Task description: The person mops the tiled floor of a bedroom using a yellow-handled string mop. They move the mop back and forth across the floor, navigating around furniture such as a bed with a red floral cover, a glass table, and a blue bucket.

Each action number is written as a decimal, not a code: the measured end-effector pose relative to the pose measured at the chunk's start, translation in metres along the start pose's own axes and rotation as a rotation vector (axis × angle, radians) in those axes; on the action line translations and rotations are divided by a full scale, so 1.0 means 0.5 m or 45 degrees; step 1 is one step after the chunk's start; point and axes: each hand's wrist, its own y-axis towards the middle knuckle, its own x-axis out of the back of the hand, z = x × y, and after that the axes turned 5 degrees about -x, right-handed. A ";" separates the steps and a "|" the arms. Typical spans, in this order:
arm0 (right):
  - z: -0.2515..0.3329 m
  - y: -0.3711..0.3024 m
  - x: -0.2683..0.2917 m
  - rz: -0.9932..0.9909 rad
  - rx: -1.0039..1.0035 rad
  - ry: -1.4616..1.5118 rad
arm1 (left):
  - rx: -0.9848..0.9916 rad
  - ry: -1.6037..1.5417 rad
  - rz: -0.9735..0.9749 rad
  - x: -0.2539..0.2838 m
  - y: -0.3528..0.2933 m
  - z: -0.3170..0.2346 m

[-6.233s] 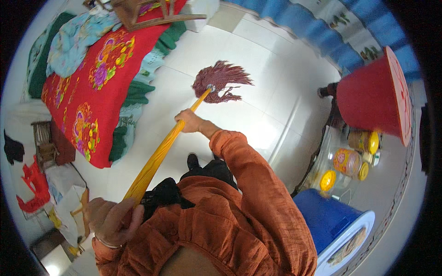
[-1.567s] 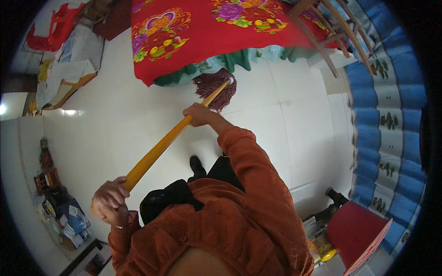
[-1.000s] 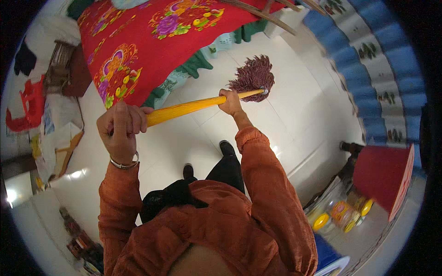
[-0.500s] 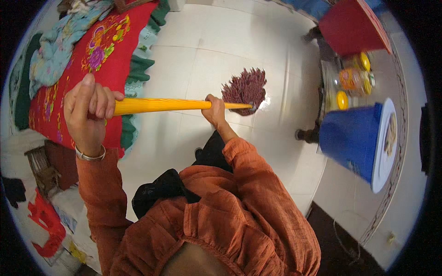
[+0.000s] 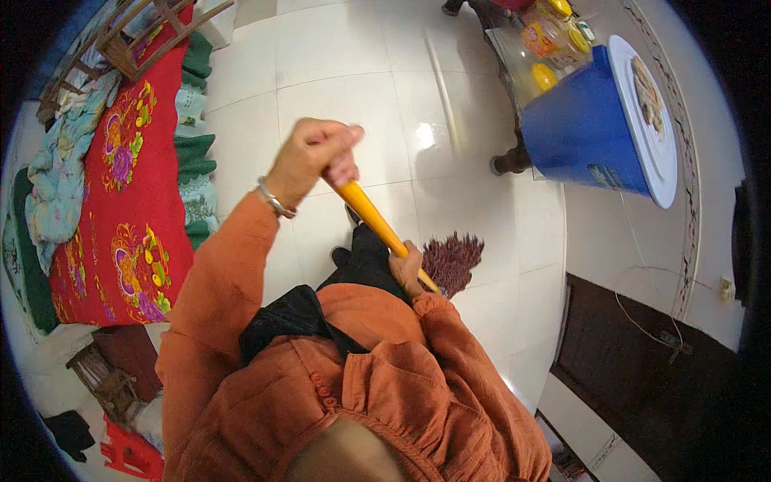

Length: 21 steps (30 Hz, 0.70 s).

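I hold a mop by its yellow handle [image 5: 371, 217], which slants down from upper left to lower right. My left hand [image 5: 316, 155], with a bangle at its wrist, is closed round the handle's upper end. Lower down the handle, my right hand [image 5: 408, 267] is wrapped round it, close to my body. The mop's dark maroon strands [image 5: 454, 260] lie spread on the pale tiled floor [image 5: 337, 104], just right of my right hand. That hand and my forearm partly cover where the handle meets the strands.
Along the left stands a bed with a red flowered cover [image 5: 132, 225] and a green frilled edge; a wooden chair [image 5: 120, 55] rests on its far end. At right, a lidded blue bin [image 5: 582, 128] stands beside yellow-lidded jars [image 5: 554, 42]. A dark door [image 5: 634, 353] is at lower right.
The mop strands have come nearer to me, from mid-floor to beside my right side. My left hand has swung right, tilting the handle from level to slanting. The view has shifted too.
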 end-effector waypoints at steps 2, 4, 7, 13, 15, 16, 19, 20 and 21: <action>-0.038 -0.032 0.009 -0.111 -0.044 -0.039 | -0.073 -0.012 0.174 -0.029 -0.013 0.008; -0.059 -0.049 0.009 -0.258 -0.028 -0.075 | -0.125 -0.181 0.412 -0.043 -0.012 0.002; -0.046 -0.061 0.016 -0.229 0.038 -0.081 | -0.205 -0.107 0.482 -0.029 -0.040 -0.035; 0.058 -0.048 0.004 0.035 0.283 0.079 | -0.387 -0.066 0.390 0.063 -0.144 -0.103; 0.121 -0.039 -0.003 0.058 0.355 0.137 | -0.505 -0.149 0.285 0.087 -0.189 -0.113; 0.142 -0.036 -0.011 0.112 0.362 0.091 | -0.535 -0.181 0.215 0.094 -0.211 -0.124; 0.185 -0.020 -0.040 0.253 0.504 0.026 | -0.573 -0.145 0.000 0.119 -0.286 -0.153; 0.209 -0.023 -0.058 0.273 0.575 0.069 | -0.574 -0.102 -0.080 0.131 -0.319 -0.169; 0.232 -0.025 -0.073 0.290 0.644 0.104 | -0.588 -0.056 -0.116 0.142 -0.348 -0.179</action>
